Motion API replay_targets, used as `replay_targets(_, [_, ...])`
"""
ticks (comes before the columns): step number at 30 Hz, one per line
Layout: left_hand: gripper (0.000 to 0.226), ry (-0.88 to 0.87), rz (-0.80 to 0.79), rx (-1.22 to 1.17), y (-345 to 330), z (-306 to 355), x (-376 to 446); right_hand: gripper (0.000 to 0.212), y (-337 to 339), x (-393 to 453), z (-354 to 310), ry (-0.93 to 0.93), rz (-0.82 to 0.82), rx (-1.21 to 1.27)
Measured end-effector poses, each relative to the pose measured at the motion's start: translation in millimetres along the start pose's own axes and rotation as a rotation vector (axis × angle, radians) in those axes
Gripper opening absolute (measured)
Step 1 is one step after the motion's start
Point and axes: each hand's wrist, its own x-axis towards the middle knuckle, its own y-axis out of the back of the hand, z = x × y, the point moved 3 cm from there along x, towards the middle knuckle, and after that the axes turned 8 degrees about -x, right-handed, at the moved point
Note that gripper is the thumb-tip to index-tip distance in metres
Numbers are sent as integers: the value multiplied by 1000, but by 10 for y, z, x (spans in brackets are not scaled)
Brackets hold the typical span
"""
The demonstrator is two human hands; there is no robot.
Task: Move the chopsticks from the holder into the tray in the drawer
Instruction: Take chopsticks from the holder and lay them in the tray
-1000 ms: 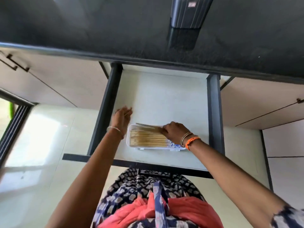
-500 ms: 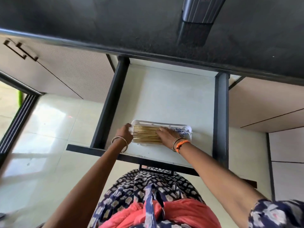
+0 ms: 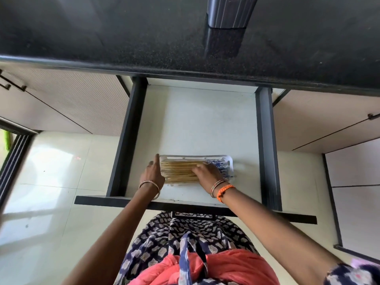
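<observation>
Already the chopsticks (image 3: 178, 170) lay in the white tray (image 3: 229, 161), which sat on the drawer (image 3: 197, 124) floor toward the near edge and a little left of centre. They made a flat, side-by-side layer running left to right, pale wood for most of their length and blue-patterned at the right ends.

Both hands were down at the tray. The left hand (image 3: 153, 173) stood against the tray's left end, its fingers fairly straight and pointing toward the far side, apparently bracing that end or squaring the tips; it gripped nothing. The right hand (image 3: 205, 171) lay on top of the bundle around its middle, knuckles up, fingers loosely bent and pressing down on the sticks. Whether any stick was pinched under those fingers could not be told.

The holder was not identifiable in view; a dark upright object (image 3: 226, 23) stood on the black bench (image 3: 102, 33) at the far side, but what it was could not be told.

By my judgement, the step in hand was the last tidying: levelling and aligning the sticks. Transfer looked essentially done. The next move would likely call for lifting both hands off gently, without dragging sticks out of line or shifting the light tray, and then perhaps pushing the drawer in.
</observation>
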Motion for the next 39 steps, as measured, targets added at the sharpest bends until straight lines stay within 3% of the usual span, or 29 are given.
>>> replay_targets(5, [69, 34, 18, -70, -6, -7, 51, 37, 174, -283, 254, -142, 128, -97])
replay_targets(9, [64, 35, 19, -84, 29, -12, 52, 28, 204, -491, 602, -312, -47, -217])
replay_targets(12, [62, 31, 20, -79, 30, -2, 59, 26, 210, -455, 598, -270, -124, -262])
replay_targets(21, [59, 49, 0, -76, 54, -28, 60, 31, 279, -282, 494, -209, -144, -258])
replay_targets(29, [56, 83, -1, -143, 91, -35, 62, 33, 491, -329, 574, -285, -32, -189])
replay_targets(39, [53, 79, -64, -127, 92, -49, 71, 35, 50, -99, 323, -214, -222, -271])
